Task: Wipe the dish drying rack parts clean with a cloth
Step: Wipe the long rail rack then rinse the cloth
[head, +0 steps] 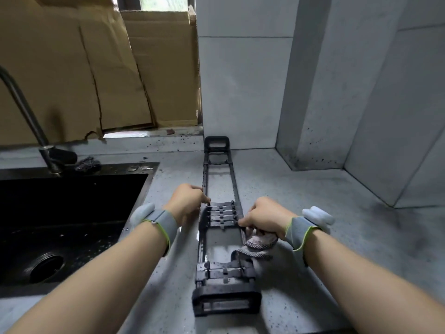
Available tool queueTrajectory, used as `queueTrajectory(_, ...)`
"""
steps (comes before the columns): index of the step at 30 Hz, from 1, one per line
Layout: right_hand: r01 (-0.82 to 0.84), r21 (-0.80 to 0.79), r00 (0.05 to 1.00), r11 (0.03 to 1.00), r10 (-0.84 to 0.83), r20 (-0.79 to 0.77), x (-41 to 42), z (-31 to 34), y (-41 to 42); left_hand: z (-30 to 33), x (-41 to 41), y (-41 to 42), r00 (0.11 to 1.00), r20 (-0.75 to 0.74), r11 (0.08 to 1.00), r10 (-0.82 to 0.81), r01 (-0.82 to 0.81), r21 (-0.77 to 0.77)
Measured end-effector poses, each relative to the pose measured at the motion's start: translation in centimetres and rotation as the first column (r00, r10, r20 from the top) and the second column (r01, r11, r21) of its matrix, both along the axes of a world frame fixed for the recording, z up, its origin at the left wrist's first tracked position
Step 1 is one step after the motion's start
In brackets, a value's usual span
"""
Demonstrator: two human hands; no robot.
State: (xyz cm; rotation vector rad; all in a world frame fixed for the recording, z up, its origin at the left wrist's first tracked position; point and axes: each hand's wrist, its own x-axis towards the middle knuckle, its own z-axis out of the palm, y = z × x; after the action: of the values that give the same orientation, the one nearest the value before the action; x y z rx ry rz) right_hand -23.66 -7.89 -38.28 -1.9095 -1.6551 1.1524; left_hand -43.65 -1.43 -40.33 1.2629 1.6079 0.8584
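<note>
Black sink (72, 213) beside rack (220, 213)

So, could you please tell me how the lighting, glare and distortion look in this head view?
Head view: dim, even daylight; wet glare on the countertop inside the black rack; the sink is nearly black; wide-angle bending stretches the forearms; soft blur on the cloth in the right hand.

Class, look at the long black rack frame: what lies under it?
Under the rack frame the wet grey countertop shows through its open gaps. The cloth held in the right hand covers part of its near right rail.
</note>
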Motion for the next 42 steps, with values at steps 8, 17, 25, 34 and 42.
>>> queueTrajectory(8,-0.005,-0.025,0.997,1.000,0.004,-0.071,-0.2,1.0,0.2,0.1,-0.5,-0.1,0.999,-0.028,0.995,-0.022,0.025,0.095)
queueTrajectory(17,0.131,0.244,0.945,0.961,-0.047,-0.323,1.6,7.2,-3.8,4.0,-3.5,-7.9,0.938,-0.318,0.941,-0.137,0.223,0.255)
queueTrajectory(25,0.157,0.498,0.867,0.853,0.122,-0.483,2.8,9.2,-10.3,4.1,-4.4,-16.8,0.836,-0.400,0.801,-0.376,0.510,0.312)
queueTrajectory(34,-0.038,0.786,0.989,0.617,0.137,-0.060,-0.1,4.7,-16.8,-0.4,-4.0,-20.0,0.901,-0.308,0.787,-0.306,0.421,0.451)
queueTrajectory(42,-0.324,0.849,0.946,0.417,0.116,0.304,-7.1,-1.4,-15.2,-2.2,-3.2,-20.9,0.956,-0.276,0.806,-0.096,0.237,0.542)
